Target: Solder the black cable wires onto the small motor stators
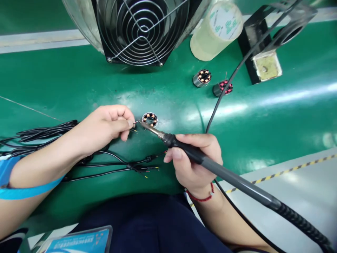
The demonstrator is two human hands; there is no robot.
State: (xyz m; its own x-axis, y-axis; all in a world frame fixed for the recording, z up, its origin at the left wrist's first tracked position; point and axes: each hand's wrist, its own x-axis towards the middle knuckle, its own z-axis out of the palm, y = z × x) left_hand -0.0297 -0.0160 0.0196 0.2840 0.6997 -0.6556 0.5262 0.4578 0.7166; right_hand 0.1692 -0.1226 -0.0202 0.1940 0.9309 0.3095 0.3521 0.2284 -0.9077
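My right hand [196,163] grips a soldering iron [234,175] by its dark handle, its metal tip pointing up and left. My left hand [109,123] is closed in a pinch on a thin wire [136,122], whose bare end meets or nearly meets the iron's tip. Right beside the tip, a ring-shaped motor stator [150,119] with copper windings lies on the green bench mat [168,91]. Below my left hand, black cables [105,164] with stripped coloured ends rest on the mat. Part of the wire is hidden behind my fingers.
A fan with a wire guard [143,35] stands at the back. Near it are a roll of clear tape [216,31], a copper-wound stator [202,78], a red-wound stator [222,88] and an iron stand with sponge [267,66]. The iron's cord [237,70] crosses the right side.
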